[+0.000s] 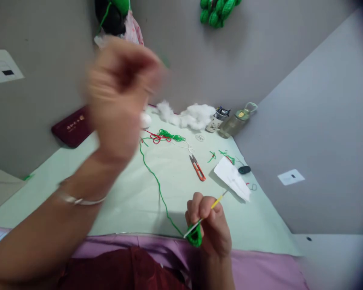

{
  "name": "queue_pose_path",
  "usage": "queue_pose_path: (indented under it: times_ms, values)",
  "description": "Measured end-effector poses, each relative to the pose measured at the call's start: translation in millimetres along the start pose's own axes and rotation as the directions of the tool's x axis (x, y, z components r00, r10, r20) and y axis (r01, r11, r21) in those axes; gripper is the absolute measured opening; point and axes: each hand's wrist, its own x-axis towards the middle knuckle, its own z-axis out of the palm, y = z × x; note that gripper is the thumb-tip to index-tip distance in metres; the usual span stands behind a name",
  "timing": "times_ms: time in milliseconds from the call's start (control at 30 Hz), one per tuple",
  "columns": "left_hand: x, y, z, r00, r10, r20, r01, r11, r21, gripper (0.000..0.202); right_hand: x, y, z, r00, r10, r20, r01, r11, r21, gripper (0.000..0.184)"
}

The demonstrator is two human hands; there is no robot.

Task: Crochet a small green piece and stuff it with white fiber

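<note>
My right hand (213,225) is closed around a crochet hook (218,201) with a yellow grip, near the front edge of the table. At the hook's metal end hangs a small green crochet piece (195,237) with a hollow middle, touching my fingers. From it a strand of green yarn (159,187) runs back across the table to a loose pile of green yarn (171,135). Raised high at the left, my left hand (121,88) is smeared by motion; its fingers look bent, but whether they hold anything is unclear.
Red-handled thread snips (197,168) lie mid-table, beside a white paper (232,178). White stuffing (193,116), a pen cup (216,121) and a bottle (236,122) stand along the back. A maroon pouch (72,127) is at the left. Green yarn skeins (218,12) hang above.
</note>
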Motion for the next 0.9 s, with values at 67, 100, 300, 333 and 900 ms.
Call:
queue_pose_path:
  times_ms: [67, 100, 300, 333, 900]
  values:
    - [17, -10, 24.2, 0.995, 0.042, 0.09, -0.045, 0.999, 0.026, 0.025, 0, 1, 5, 0.999, 0.018, 0.035, -0.019, 1.0, 0.019, 0.019]
    - [19, -16, 35.5, 0.989, 0.056, 0.14, -0.063, 0.997, 0.044, 0.023, 1, 0, 7, 0.999, 0.013, 0.036, -0.014, 1.0, 0.015, 0.018]
    - [-43, -39, 69.3, 0.913, -0.156, 0.376, 0.275, 0.917, -0.29, 0.044, 2, -15, 0, 0.987, -0.082, -0.134, 0.066, 0.99, -0.124, 0.019]
    - [-55, -38, 68.8, 0.87, -0.178, 0.461, 0.378, 0.839, -0.39, 0.05, 3, -17, -2, 0.981, -0.1, -0.167, 0.077, 0.987, -0.138, 0.019]
    - [-100, -39, 53.7, 0.995, 0.089, 0.038, -0.087, 0.995, -0.045, 0.019, 13, 2, 10, 0.9, -0.225, -0.374, 0.136, 0.959, -0.25, 0.019]
